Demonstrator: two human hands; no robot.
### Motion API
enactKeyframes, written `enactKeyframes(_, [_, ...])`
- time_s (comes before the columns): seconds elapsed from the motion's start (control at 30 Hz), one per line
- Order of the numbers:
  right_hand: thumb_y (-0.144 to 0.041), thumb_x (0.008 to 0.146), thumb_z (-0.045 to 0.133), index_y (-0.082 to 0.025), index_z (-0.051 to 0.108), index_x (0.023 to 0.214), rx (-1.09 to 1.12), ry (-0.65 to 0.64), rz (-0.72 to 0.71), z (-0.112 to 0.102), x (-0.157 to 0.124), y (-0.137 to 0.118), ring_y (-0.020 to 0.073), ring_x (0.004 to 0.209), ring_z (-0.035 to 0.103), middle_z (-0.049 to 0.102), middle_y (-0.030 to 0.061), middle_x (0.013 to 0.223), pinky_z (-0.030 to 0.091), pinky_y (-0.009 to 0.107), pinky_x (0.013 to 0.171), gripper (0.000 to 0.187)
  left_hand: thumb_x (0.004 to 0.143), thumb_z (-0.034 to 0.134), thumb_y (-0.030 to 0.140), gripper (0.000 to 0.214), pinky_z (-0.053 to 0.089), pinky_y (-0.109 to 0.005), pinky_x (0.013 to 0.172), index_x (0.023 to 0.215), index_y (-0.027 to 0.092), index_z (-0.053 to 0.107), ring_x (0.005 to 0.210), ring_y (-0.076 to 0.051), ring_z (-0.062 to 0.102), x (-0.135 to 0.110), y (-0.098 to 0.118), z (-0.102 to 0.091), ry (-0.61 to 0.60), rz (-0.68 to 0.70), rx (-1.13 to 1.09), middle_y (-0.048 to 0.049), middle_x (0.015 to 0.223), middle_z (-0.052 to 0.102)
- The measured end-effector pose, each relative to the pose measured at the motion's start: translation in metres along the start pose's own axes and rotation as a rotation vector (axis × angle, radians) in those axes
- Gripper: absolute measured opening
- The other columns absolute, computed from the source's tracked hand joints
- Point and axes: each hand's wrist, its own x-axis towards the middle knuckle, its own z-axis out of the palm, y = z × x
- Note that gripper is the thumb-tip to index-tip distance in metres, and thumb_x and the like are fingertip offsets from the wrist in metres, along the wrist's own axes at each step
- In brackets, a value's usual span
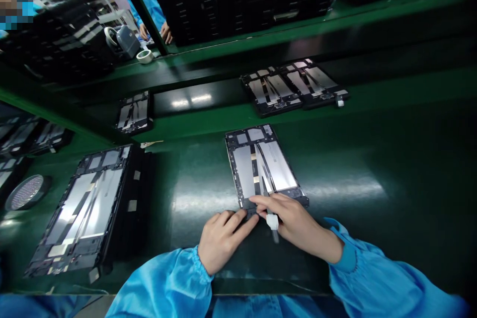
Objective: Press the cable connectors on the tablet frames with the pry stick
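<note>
Tablet stack (89,198): parked left.
Tablet (264,161): laid flat under hands; already opened, lower end seemingly unfinished.
Right hand (294,221): fingers bunched at lower edge; hold can't be told.
Left hand (222,239): rested there; clamping can't be told.
White tag (272,221): seen beside right hand.

Two hands (left hand (222,241), right hand (294,216)), one open device (266,166) at them
Three more behind: a left device (134,112) and a right pair of devices (294,83). Also one stack (89,203), no clue how many deep, one loose tape roll (145,60), one white tab (272,221), one round mesh-faced thing (27,193).
</note>
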Motion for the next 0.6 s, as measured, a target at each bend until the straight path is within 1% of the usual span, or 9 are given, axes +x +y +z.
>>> enactKeyframes(0.1, [-0.012,0.098,0.048,-0.030,0.050,0.140,0.087,0.063,0.021,-0.012,-0.005,-0.006,0.0219,0.085,0.066,0.070,0.0049,0.093,0.057,0.037,0.076,0.046,0.102,0.038,0.014,0.033,0.047,-0.030,0.067,0.128,0.019,0.058,0.083,-0.017,0.057,0.002,0.004,0.001,0.000,-0.011,0.029,-0.0066,0.109,0.066])
enactKeyframes(0.17, [-0.019,0.101,0.046,-0.032,0.052,0.139,0.174,0.106,0.101,-0.019,-0.013,-0.011,0.0193,0.082,0.067,0.068,0.0055,0.099,0.058,0.033,0.072,0.041,0.102,0.039,0.013,0.033,0.047,-0.031,0.068,0.127,0.018,0.058,0.083,-0.018,0.057,0.003,0.006,0.003,0.003,-0.028,0.025,-0.0080,0.109,0.065])
enactKeyframes(0.23, [-0.024,0.102,0.047,-0.031,0.056,0.135,0.271,0.120,0.217,-0.022,-0.022,-0.014,0.0154,0.074,0.067,0.066,0.0059,0.104,0.059,0.027,0.064,0.036,0.101,0.042,0.014,0.031,0.048,-0.031,0.068,0.127,0.017,0.059,0.085,-0.018,0.058,0.003,0.008,0.003,0.003,-0.049,0.010,-0.0086,0.108,0.064])
enactKeyframes(0.27, [-0.025,0.101,0.048,-0.030,0.058,0.132,0.313,0.123,0.265,-0.021,-0.026,-0.014,0.0134,0.068,0.066,0.066,0.0054,0.104,0.058,0.025,0.059,0.032,0.100,0.044,0.014,0.030,0.048,-0.031,0.068,0.126,0.018,0.059,0.086,-0.019,0.058,0.003,0.008,0.004,0.002,-0.057,0.001,-0.0086,0.108,0.064])
enactKeyframes(0.33, [-0.026,0.100,0.052,-0.027,0.062,0.121,0.370,0.125,0.324,-0.016,-0.030,-0.014,0.0107,0.059,0.064,0.067,0.0031,0.094,0.057,0.021,0.054,0.024,0.099,0.046,0.014,0.030,0.048,-0.031,0.070,0.127,0.018,0.058,0.088,-0.019,0.058,0.003,0.009,0.004,-0.001,-0.066,-0.015,-0.0082,0.108,0.064])
enactKeyframes(0.4, [-0.025,0.098,0.055,-0.025,0.063,0.111,0.383,0.116,0.332,-0.008,-0.032,-0.011,0.0108,0.058,0.064,0.067,0.0014,0.086,0.057,0.021,0.054,0.015,0.100,0.046,0.014,0.030,0.048,-0.031,0.072,0.127,0.019,0.058,0.089,-0.019,0.058,0.002,0.008,0.003,0.001,-0.070,-0.025,-0.0078,0.109,0.063])
enactKeyframes(0.43, [-0.025,0.097,0.055,-0.024,0.064,0.107,0.381,0.108,0.324,-0.005,-0.032,-0.010,0.0116,0.061,0.065,0.068,0.0017,0.086,0.056,0.021,0.054,0.013,0.100,0.046,0.014,0.030,0.048,-0.031,0.072,0.126,0.020,0.059,0.089,-0.019,0.058,0.001,0.008,0.004,0.005,-0.072,-0.028,-0.0076,0.108,0.063])
enactKeyframes(0.53, [-0.026,0.097,0.056,-0.023,0.066,0.103,0.364,0.117,0.296,-0.002,-0.032,-0.006,0.0140,0.067,0.068,0.069,0.0040,0.090,0.056,0.021,0.053,0.012,0.099,0.048,0.013,0.030,0.048,-0.030,0.072,0.126,0.020,0.059,0.089,-0.018,0.058,0.000,0.008,0.004,0.014,-0.079,-0.032,-0.0072,0.108,0.063])
enactKeyframes(0.6, [-0.025,0.096,0.057,-0.021,0.066,0.100,0.346,0.151,0.307,-0.004,-0.033,-0.004,0.0133,0.063,0.067,0.070,0.0036,0.086,0.055,0.021,0.052,0.011,0.098,0.049,0.013,0.031,0.048,-0.030,0.072,0.127,0.020,0.059,0.088,-0.018,0.058,0.000,0.008,0.005,0.010,-0.080,-0.033,-0.0071,0.108,0.063])
